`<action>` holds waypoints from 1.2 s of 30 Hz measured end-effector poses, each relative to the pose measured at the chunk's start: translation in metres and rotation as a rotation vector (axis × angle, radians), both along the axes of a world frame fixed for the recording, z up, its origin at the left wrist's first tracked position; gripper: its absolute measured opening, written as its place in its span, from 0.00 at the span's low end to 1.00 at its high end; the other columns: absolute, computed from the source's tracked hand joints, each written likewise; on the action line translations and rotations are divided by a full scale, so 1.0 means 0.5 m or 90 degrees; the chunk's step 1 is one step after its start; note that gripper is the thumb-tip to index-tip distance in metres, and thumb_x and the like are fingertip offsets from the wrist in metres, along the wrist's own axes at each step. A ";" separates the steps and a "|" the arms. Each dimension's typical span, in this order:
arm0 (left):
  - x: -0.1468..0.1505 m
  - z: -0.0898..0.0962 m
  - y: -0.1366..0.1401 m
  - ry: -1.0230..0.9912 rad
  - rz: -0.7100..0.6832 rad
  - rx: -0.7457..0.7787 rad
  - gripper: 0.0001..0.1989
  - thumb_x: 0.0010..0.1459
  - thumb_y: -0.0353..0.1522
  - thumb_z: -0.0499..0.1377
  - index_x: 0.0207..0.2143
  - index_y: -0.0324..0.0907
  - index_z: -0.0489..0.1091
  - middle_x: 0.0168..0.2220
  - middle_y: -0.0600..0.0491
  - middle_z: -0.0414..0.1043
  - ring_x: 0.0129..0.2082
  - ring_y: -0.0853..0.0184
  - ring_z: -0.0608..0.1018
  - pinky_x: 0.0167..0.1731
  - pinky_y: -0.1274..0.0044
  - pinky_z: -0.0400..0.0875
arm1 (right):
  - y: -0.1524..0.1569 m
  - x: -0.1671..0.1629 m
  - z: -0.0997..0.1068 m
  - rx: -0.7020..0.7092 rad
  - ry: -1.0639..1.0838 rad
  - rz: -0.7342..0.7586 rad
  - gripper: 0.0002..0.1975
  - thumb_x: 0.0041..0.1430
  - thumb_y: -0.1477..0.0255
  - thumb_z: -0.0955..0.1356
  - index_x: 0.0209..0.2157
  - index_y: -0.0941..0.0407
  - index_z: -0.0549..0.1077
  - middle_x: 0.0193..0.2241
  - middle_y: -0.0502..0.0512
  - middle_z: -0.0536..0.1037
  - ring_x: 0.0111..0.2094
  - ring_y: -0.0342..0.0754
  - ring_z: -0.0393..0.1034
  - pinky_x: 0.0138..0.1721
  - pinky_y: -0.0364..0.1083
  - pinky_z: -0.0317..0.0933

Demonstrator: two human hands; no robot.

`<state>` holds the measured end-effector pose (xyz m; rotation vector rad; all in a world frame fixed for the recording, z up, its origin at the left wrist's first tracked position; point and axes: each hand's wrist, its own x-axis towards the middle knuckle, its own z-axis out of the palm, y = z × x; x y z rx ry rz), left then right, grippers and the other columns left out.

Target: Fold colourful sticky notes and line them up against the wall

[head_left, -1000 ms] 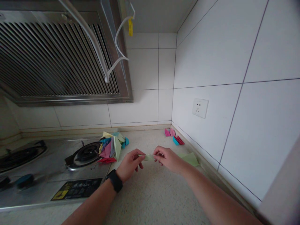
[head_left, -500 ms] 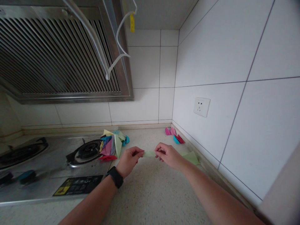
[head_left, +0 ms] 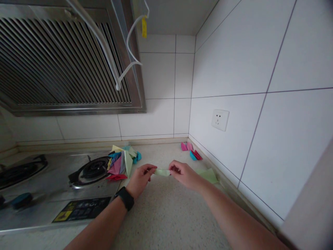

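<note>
A narrow strip of folded light green paper (head_left: 162, 172) is stretched between my two hands, just over the counter. My left hand (head_left: 142, 178) pinches its left end; a dark watch circles that wrist. The right end is pinched in my right hand (head_left: 183, 173). Behind my right forearm lies a light green paper sheet (head_left: 210, 175), partly hidden by the arm. Left of my left hand sits a heap of colourful folded paper pieces (head_left: 121, 164) in yellow, blue, pink, red and green.
Small pink folded papers (head_left: 186, 146) and red and blue ones (head_left: 196, 155) lie in the back corner. A gas stove (head_left: 59, 194) is on the left under a range hood (head_left: 78, 69). The right tiled wall carries a socket (head_left: 220, 120). A white cable (head_left: 134, 52) hangs above.
The view has shifted slightly to the right. Both hands still pinch the green paper strip, which now bows downward a little between them.
</note>
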<state>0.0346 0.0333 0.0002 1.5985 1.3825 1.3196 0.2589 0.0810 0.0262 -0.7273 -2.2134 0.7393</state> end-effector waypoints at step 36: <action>0.027 0.017 -0.034 0.283 -0.110 0.020 0.15 0.61 0.35 0.49 0.47 0.42 0.69 0.25 0.56 0.71 0.23 0.71 0.69 0.25 0.80 0.60 | 0.123 0.115 0.027 0.019 -0.550 -0.388 0.37 0.53 0.43 0.58 0.53 0.55 0.71 0.50 0.66 0.74 0.50 0.62 0.67 0.47 0.54 0.58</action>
